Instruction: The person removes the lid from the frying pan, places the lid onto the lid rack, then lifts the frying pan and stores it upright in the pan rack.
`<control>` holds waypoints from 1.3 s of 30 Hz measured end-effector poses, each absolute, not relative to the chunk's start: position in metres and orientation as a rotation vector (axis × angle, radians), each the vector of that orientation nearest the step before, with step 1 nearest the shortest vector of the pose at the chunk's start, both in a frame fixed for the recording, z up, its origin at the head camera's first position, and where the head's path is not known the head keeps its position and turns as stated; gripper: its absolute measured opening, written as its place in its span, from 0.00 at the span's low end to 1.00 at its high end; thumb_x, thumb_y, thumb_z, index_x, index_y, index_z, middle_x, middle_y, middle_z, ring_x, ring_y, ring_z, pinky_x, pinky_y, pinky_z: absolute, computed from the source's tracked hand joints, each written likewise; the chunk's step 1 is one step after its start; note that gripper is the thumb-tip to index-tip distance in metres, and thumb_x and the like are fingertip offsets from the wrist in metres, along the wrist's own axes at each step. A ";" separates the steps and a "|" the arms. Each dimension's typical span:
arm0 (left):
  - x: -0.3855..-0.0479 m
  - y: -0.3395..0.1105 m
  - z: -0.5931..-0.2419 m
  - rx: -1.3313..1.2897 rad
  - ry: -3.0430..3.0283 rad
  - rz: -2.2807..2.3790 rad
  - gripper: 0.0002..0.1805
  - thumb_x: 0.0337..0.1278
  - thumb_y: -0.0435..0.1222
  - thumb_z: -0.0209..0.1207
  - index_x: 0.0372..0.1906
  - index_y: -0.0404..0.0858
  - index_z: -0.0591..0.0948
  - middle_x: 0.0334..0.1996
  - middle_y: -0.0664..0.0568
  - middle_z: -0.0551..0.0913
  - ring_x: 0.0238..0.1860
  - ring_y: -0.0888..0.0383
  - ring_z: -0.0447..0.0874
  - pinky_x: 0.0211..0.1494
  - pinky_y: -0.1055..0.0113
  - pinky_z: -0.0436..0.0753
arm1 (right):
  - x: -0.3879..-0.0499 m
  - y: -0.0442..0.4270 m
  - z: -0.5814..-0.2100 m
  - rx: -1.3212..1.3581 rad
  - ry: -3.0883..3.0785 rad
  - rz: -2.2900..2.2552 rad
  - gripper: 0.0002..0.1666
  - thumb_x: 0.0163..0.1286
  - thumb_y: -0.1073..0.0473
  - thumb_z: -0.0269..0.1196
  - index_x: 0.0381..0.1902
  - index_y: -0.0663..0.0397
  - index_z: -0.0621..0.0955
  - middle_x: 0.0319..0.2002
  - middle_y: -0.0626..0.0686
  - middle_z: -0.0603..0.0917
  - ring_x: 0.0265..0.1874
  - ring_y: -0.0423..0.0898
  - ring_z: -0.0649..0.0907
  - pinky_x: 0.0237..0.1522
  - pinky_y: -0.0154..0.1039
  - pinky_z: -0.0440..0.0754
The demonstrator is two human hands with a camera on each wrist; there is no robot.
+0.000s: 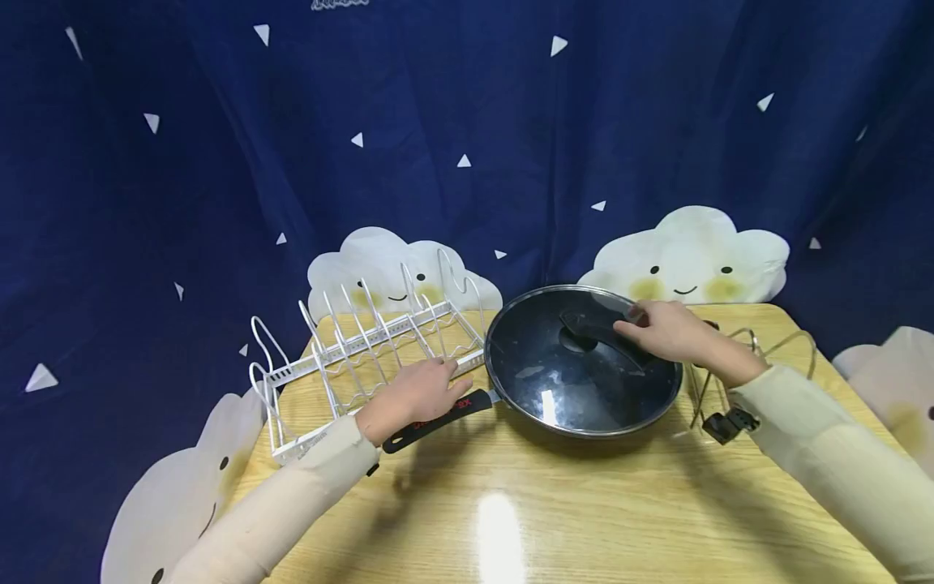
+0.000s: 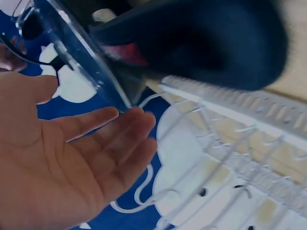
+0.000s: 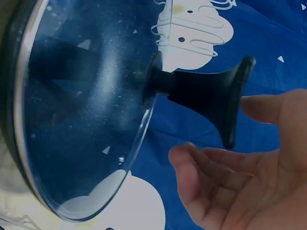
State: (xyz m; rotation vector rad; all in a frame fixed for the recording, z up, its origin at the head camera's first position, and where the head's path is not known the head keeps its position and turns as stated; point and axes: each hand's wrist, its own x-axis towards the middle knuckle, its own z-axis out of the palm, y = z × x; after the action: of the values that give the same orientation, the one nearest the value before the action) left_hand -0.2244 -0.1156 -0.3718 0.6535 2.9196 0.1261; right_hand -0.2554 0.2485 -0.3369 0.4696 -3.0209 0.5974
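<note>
A frying pan with a glass lid [image 1: 533,369] on it sits on the wooden table. The lid's black knob [image 3: 206,93] stands up from its centre. My right hand [image 1: 671,331] is beside the knob, its thumb close to the knob's edge and its fingers loosely bent below, not closed round it. Whether the thumb touches I cannot tell. Over the pan's black handle [image 1: 409,438] is my left hand [image 1: 423,393], partly covering it in the head view. In the left wrist view the fingers [image 2: 129,148] are extended and apart from the handle.
Left of the pan stands a white wire rack [image 1: 321,355] with upright dividers, close to the pan's rim. A thin metal wire stand [image 1: 811,345] is at the right, partly behind my right forearm. A dark blue curtain [image 1: 438,97] hangs behind the table [image 1: 584,503].
</note>
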 end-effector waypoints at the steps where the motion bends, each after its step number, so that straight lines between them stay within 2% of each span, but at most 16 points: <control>1: -0.225 -0.118 -0.375 0.635 2.908 0.154 0.30 0.70 0.55 0.42 0.59 0.36 0.74 0.50 0.41 0.79 0.51 0.45 0.78 0.50 0.49 0.76 | -0.255 0.249 -0.338 0.471 -3.034 0.608 0.31 0.70 0.44 0.55 0.46 0.72 0.78 0.40 0.65 0.83 0.41 0.61 0.81 0.44 0.54 0.77; 3: -0.226 -0.124 -0.380 0.609 2.885 0.190 0.31 0.70 0.56 0.41 0.59 0.36 0.74 0.51 0.41 0.79 0.53 0.45 0.77 0.52 0.48 0.75 | -0.255 0.249 -0.340 0.472 -3.060 0.658 0.30 0.71 0.45 0.54 0.47 0.72 0.78 0.39 0.64 0.83 0.38 0.59 0.82 0.41 0.53 0.78; 7: -0.227 -0.132 -0.388 0.579 2.824 0.265 0.32 0.70 0.56 0.39 0.63 0.37 0.71 0.55 0.42 0.78 0.60 0.41 0.71 0.59 0.44 0.68 | -0.253 0.250 -0.344 0.457 -3.112 0.867 0.27 0.72 0.47 0.54 0.48 0.70 0.77 0.35 0.60 0.83 0.23 0.52 0.82 0.28 0.45 0.81; 10: -0.228 -0.136 -0.396 0.568 2.757 0.393 0.30 0.71 0.54 0.39 0.65 0.37 0.69 0.56 0.44 0.77 0.61 0.41 0.69 0.61 0.46 0.66 | -0.253 0.252 -0.349 0.420 -3.147 1.093 0.27 0.73 0.48 0.53 0.51 0.70 0.75 0.35 0.60 0.82 0.19 0.50 0.82 0.23 0.42 0.81; 12: -0.229 -0.139 -0.402 0.560 2.707 0.496 0.27 0.72 0.52 0.40 0.60 0.37 0.72 0.51 0.45 0.79 0.56 0.44 0.74 0.58 0.51 0.70 | -0.253 0.252 -0.352 0.398 -3.160 1.232 0.27 0.73 0.48 0.52 0.51 0.70 0.73 0.35 0.61 0.82 0.20 0.51 0.83 0.23 0.42 0.82; 16: -0.231 -0.144 -0.415 0.508 2.503 0.797 0.23 0.73 0.51 0.41 0.47 0.36 0.75 0.36 0.42 0.82 0.36 0.48 0.84 0.41 0.56 0.80 | -0.255 0.254 -0.357 0.391 -3.161 1.420 0.28 0.74 0.47 0.51 0.51 0.71 0.72 0.32 0.62 0.81 0.19 0.50 0.82 0.24 0.44 0.82; 19: -0.229 -0.148 -0.419 0.416 2.334 0.985 0.26 0.72 0.53 0.41 0.48 0.34 0.75 0.32 0.38 0.83 0.26 0.46 0.85 0.32 0.56 0.83 | -0.259 0.256 -0.360 0.394 -3.147 1.549 0.30 0.74 0.45 0.50 0.51 0.72 0.72 0.31 0.61 0.81 0.18 0.48 0.81 0.24 0.43 0.82; 25: -0.226 -0.149 -0.422 0.365 2.250 1.088 0.29 0.71 0.54 0.42 0.55 0.33 0.74 0.28 0.38 0.84 0.20 0.51 0.84 0.26 0.60 0.83 | -0.265 0.258 -0.365 0.330 -3.053 1.953 0.32 0.75 0.45 0.48 0.53 0.75 0.66 0.30 0.58 0.80 0.19 0.44 0.80 0.23 0.37 0.81; 29: -0.225 -0.149 -0.424 0.360 2.242 1.097 0.29 0.71 0.54 0.42 0.56 0.33 0.75 0.24 0.39 0.83 0.16 0.56 0.80 0.22 0.62 0.81 | -0.266 0.258 -0.364 0.274 -2.990 2.205 0.34 0.75 0.45 0.47 0.57 0.74 0.61 0.31 0.54 0.81 0.20 0.42 0.80 0.23 0.34 0.82; 34: -0.224 -0.150 -0.424 0.377 2.245 1.099 0.33 0.69 0.57 0.41 0.47 0.30 0.78 0.18 0.43 0.78 0.12 0.60 0.72 0.18 0.66 0.76 | -0.268 0.259 -0.363 0.184 -2.918 2.429 0.38 0.75 0.43 0.48 0.63 0.71 0.55 0.32 0.52 0.84 0.20 0.39 0.81 0.24 0.31 0.81; 39: -0.224 -0.149 -0.426 0.420 2.258 1.096 0.33 0.69 0.56 0.42 0.38 0.28 0.80 0.15 0.46 0.75 0.11 0.61 0.69 0.17 0.68 0.72 | -0.270 0.259 -0.365 0.124 -2.854 2.620 0.36 0.75 0.43 0.46 0.62 0.67 0.52 0.31 0.51 0.84 0.19 0.38 0.80 0.21 0.29 0.80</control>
State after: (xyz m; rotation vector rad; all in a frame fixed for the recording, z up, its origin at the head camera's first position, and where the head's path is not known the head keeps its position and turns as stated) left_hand -0.2240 -0.1495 -0.4258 0.4201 2.2576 1.0963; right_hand -0.2699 0.2591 -0.3652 0.1238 -2.8543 2.6198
